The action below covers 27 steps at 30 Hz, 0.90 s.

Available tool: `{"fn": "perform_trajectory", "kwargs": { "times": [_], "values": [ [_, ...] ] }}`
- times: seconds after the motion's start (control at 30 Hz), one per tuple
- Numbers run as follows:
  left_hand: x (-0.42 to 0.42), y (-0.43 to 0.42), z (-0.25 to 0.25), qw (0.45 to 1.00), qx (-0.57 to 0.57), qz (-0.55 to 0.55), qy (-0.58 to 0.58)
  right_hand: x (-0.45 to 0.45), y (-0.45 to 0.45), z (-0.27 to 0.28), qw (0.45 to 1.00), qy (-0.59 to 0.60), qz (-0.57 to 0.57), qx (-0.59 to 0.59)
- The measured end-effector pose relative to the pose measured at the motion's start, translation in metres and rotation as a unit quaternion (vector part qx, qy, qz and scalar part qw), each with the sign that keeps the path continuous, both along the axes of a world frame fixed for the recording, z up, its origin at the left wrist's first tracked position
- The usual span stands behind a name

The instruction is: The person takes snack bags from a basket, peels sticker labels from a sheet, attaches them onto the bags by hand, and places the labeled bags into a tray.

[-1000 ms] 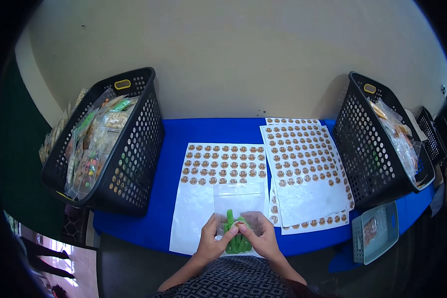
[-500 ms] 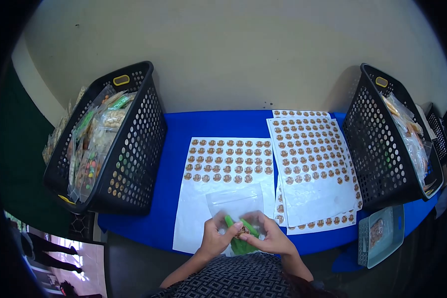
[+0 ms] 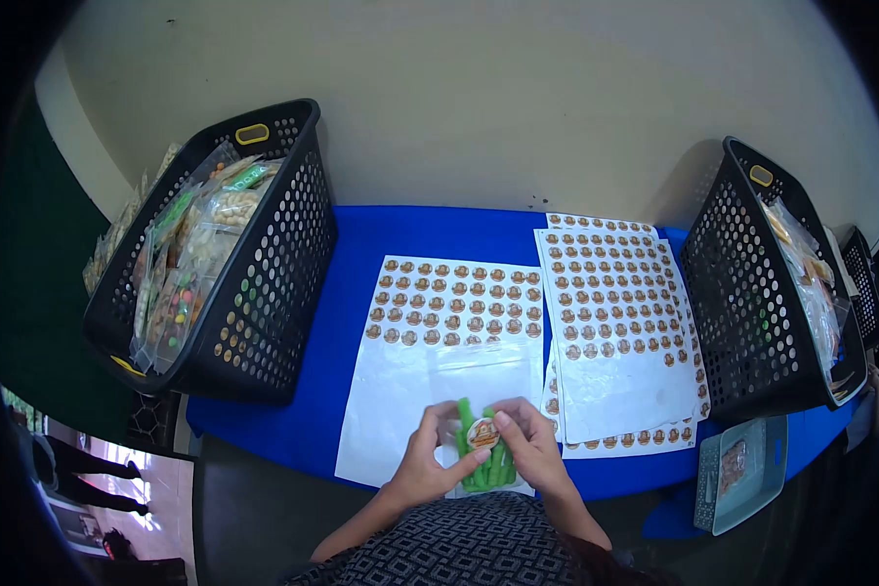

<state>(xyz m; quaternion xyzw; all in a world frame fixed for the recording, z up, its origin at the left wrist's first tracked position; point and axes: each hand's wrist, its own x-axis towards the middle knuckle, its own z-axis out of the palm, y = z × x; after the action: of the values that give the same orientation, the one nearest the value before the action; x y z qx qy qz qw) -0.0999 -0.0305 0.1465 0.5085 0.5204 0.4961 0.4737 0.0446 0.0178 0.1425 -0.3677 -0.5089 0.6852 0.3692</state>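
Evidently the step in hand is placing a round brown-and-white sticker [image 3: 482, 433] on the front of a clear plastic zip bag [image 3: 479, 366] of bright green stick-shaped pieces [image 3: 488, 474]. The bag is over the near part of the white paper sheet with rows of round brown stickers [image 3: 381, 410], its green contents at the sheet's near edge.

The left hand [image 3: 422, 464] pinches the bag from one side, thumb at the sticker's lower edge; the right hand [image 3: 535, 451] closes narrowly on the other side, thumb by the upper edge. Most fingers are behind the plastic, so their exact hold cannot be told, nor can whether the zip is closed.

As a judgement, the next move calls for light, even thumb pressure outward from the sticker's middle, with support behind, since the lumpy sticks could crease it.

Right of that sheet lie overlapping sticker sheets [image 3: 620, 391]; farther right stands a black perforated basket [image 3: 742, 303].
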Motion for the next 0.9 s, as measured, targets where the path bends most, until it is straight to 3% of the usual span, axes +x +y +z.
{"fn": "perform_trajectory", "kwargs": {
  "times": [0.1,0.17,0.3,0.5,0.6,0.63,0.7,0.9],
  "values": [
    [0.000,-0.001,0.000,0.999,0.015,-0.031,0.029,0.000,-0.001,0.008,0.998,0.033,-0.045,-0.007],
    [0.001,-0.001,0.003,0.999,0.010,-0.034,-0.031,0.000,-0.008,0.012,0.997,-0.031,-0.050,0.053],
    [0.000,0.000,0.003,0.996,0.016,-0.071,-0.046,0.001,-0.021,0.008,0.996,-0.027,-0.077,0.028],
    [-0.012,-0.002,0.000,0.990,0.017,-0.126,-0.063,-0.002,-0.046,0.016,0.991,0.049,-0.123,0.001],
    [-0.016,0.006,0.003,0.982,0.077,-0.076,-0.154,-0.002,-0.062,0.019,0.997,-0.065,-0.033,-0.027],
    [-0.019,0.007,0.004,0.981,0.079,-0.086,-0.157,-0.005,-0.067,0.018,0.997,-0.067,-0.043,-0.024],
    [-0.027,0.010,0.005,0.985,0.027,-0.072,-0.155,-0.013,-0.075,0.009,0.988,-0.091,-0.044,0.121],
    [-0.028,0.008,0.007,0.975,-0.003,-0.113,-0.189,-0.011,-0.088,0.014,0.979,-0.144,-0.069,0.125]
  ]
}}
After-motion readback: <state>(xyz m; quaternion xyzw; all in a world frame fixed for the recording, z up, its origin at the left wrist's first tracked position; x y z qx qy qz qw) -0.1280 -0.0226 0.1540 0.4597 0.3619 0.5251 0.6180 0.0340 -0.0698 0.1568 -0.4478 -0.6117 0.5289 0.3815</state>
